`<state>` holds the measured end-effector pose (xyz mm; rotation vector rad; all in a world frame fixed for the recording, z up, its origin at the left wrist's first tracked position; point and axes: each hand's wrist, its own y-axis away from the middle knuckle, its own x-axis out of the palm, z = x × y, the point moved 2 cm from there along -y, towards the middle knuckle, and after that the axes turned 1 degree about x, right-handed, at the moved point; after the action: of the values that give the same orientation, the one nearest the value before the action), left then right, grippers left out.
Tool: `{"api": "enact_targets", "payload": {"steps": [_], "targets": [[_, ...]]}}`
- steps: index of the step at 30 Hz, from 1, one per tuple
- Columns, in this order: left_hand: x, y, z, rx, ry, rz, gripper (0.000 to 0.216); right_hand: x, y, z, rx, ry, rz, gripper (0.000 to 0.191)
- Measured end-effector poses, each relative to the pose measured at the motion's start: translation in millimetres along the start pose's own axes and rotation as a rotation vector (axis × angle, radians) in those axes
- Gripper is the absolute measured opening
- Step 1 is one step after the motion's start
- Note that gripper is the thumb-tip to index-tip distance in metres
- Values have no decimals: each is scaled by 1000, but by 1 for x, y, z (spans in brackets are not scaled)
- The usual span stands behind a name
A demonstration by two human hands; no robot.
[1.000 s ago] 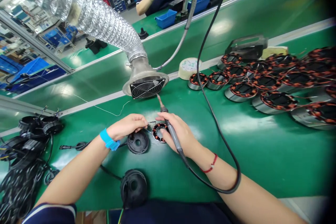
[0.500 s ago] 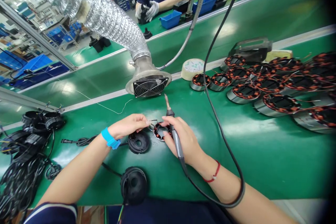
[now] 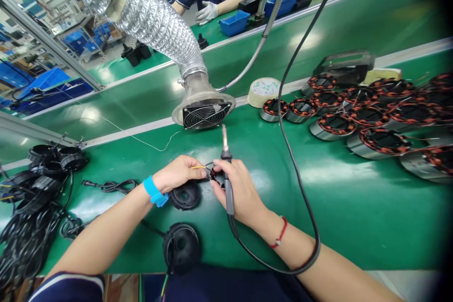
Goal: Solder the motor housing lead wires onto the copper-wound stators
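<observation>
My left hand point(image 3: 179, 170), with a blue band at its wrist, pinches thin wires point(image 3: 198, 167), one of them yellow. A soldering iron point(image 3: 229, 193) lies across my right hand point(image 3: 242, 188), its bare metal tip pointing away from me. The thumb and fingers of that same hand also grip a small wound stator point(image 3: 213, 173), mostly hidden by them. Just below my left hand a round black plastic housing point(image 3: 186, 197) rests on the green bench. Nearer to me sits a second black housing point(image 3: 181, 245) with coloured wires hanging from it.
A fume extractor point(image 3: 205, 115) on a silver duct hangs beyond my hands. Many copper-wound stators point(image 3: 380, 144) stand at the right, beside a roll of tape point(image 3: 264, 92). Black cabled parts point(image 3: 31, 198) are heaped at left. Across the partition a co-worker's gloved hand point(image 3: 207, 12) shows.
My right hand has moved slightly left with the iron, which now stands more upright. The stator has tilted edge-on between my fingers, and a yellow wire now shows at my left hand.
</observation>
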<state>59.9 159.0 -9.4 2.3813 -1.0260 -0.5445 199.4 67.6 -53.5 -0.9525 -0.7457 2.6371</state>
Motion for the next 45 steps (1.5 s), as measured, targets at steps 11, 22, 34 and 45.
{"api": "enact_targets", "payload": {"steps": [11,22,34,45], "targets": [[16,8,7,7,-18,224,30,1,-3,-3,-69,-72,-37,40],[-91,-10,22,197,-125,-587,22,-11,3,-18,120,-104,-161,36],[-134,-28,39,192,-260,-633,21,-68,-6,-4,-143,392,106,30],[-40,67,30,189,-17,-238,26,-113,-41,-93,-202,941,327,29]]}}
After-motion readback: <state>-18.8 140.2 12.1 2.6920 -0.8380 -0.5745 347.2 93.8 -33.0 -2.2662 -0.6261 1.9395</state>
